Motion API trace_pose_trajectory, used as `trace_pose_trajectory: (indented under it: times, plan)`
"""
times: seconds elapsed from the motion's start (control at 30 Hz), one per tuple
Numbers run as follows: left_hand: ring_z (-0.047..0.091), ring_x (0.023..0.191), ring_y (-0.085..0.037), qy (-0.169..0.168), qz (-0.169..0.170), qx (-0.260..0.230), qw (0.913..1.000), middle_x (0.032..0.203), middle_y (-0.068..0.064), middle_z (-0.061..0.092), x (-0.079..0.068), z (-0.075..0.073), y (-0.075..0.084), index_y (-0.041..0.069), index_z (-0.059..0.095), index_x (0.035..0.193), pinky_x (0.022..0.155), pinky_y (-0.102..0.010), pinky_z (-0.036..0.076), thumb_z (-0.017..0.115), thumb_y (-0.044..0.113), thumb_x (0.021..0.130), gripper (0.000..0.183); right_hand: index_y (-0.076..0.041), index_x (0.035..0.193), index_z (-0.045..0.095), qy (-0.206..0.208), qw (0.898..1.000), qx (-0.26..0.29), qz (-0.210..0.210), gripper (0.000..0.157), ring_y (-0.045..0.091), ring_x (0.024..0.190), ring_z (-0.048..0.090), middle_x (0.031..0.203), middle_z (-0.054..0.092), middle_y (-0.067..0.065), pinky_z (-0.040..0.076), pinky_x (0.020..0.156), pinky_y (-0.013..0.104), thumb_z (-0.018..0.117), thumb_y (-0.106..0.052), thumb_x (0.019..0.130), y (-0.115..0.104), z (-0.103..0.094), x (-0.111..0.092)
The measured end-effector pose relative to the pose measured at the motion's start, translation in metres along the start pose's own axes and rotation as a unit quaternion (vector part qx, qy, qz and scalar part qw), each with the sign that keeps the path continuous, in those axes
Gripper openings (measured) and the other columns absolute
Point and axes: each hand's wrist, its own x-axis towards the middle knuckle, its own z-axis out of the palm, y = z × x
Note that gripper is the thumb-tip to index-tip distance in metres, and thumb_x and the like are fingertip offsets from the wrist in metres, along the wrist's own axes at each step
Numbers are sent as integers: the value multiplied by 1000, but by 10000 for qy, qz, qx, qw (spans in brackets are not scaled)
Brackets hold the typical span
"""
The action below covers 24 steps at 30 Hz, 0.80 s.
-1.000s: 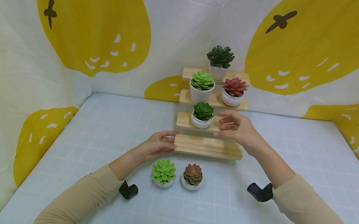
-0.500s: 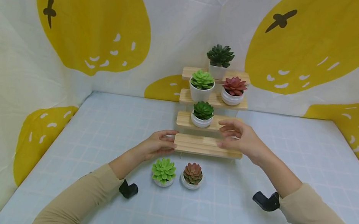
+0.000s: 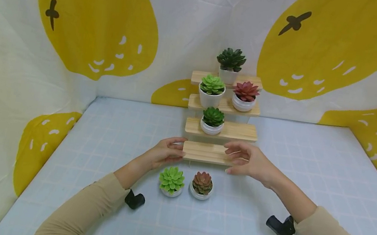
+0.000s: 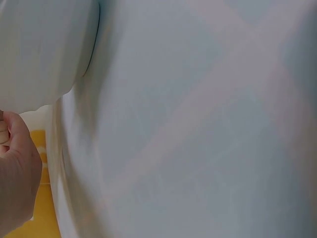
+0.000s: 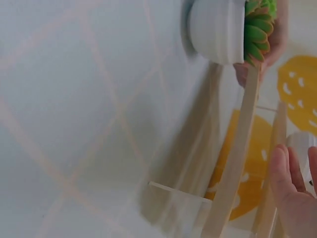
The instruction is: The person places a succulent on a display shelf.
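Note:
A four-tier wooden plant stand (image 3: pixel 205 152) carries several potted artificial succulents. My left hand (image 3: pixel 163 152) grips the left end of its lowest board, thumb in front and fingers behind. Over the right part of that board is my right hand (image 3: pixel 252 164), fingers loosely bent and apart, holding nothing; whether it touches the wood is unclear. In the right wrist view its fingers (image 5: pixel 280 168) lie beside the boards (image 5: pixel 233 173). Just in front of the stand, on the tabletop, sit a bright green succulent (image 3: pixel 172 180) and a brown succulent (image 3: pixel 202 183), both in white pots.
The upper tiers hold a dark green succulent (image 3: pixel 231 61), a light green one (image 3: pixel 212 90), a red one (image 3: pixel 245 95) and a green one (image 3: pixel 213 120). A pale checked cloth (image 3: pixel 222 232) covers the table. A lemon-print curtain (image 3: pixel 195 25) hangs behind.
My right hand has come down and toward me, from the second-lowest board to the right part of the lowest one. My left hand and the plants have stayed put.

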Motion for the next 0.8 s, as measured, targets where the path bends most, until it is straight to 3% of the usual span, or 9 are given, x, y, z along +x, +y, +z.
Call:
trace_pose_trajectory:
  times: [0.3, 0.57, 0.8]
  plan:
    - [60, 88, -13, -15, -37, -51, 10000, 121, -15, 53, -1, 1, 1, 3, 39, 140, 72, -23, 52, 54, -12, 86, 58, 4, 131, 45, -325, 9992, 225, -116, 68, 43, 112, 46, 124, 47, 28, 45, 92, 42, 78, -1, 72, 4, 11, -7]
    - [60, 87, -13, -29, -1, -44, 10000, 116, -12, 55, 0, 1, 0, 2, 38, 140, 71, -22, 52, 54, -13, 86, 58, 4, 130, 46, -527, 9980, 326, -152, 67, 44, 111, 45, 126, 46, 28, 46, 90, 31, 78, -6, 72, 15, 21, -9]
    - [60, 87, -12, -46, 30, -8, 10000, 116, -12, 55, -1, 0, 0, 2, 38, 140, 71, -22, 51, 54, -12, 87, 58, 4, 130, 45, -654, 9974, 278, -99, 66, 39, 110, 48, 125, 46, 26, 44, 94, 39, 78, -5, 72, 24, 27, -8]
